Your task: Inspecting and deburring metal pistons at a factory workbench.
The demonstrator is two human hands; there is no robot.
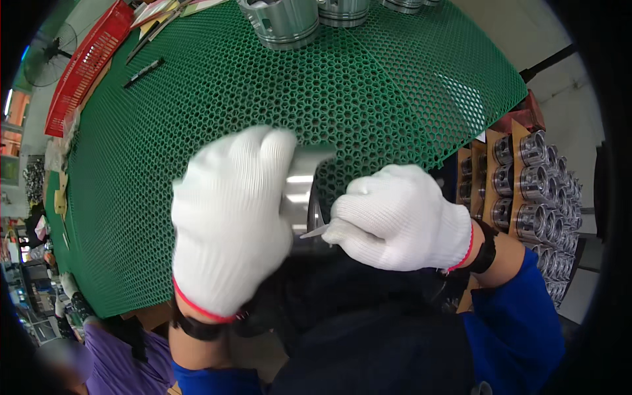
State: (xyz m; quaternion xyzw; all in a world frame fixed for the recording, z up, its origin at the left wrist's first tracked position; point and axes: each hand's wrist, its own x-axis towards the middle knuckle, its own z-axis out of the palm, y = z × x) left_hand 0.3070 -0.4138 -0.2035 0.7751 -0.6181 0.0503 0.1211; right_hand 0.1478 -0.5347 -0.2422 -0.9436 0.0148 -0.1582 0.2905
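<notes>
My left hand point(234, 210), in a white knit glove with a red cuff edge, is wrapped round a shiny metal piston point(301, 194). The piston is tipped on its side, its open end toward my right hand. In the same kind of glove, my right hand point(388, 217) is closed on a thin pointed blade point(315, 232). The blade's tip reaches the piston's lower rim; whether it touches the metal I cannot tell. Most of the blade's handle is hidden in the glove. Both hands are over the near edge of the green honeycomb mat point(263, 92).
Metal pistons point(283, 23) stand along the mat's far edge. A black marker point(143, 72) lies far left, near a red plastic basket point(85, 72). At right, many pistons point(533, 184) sit in rows between cardboard dividers. A person in a purple shirt point(122, 355) is at lower left.
</notes>
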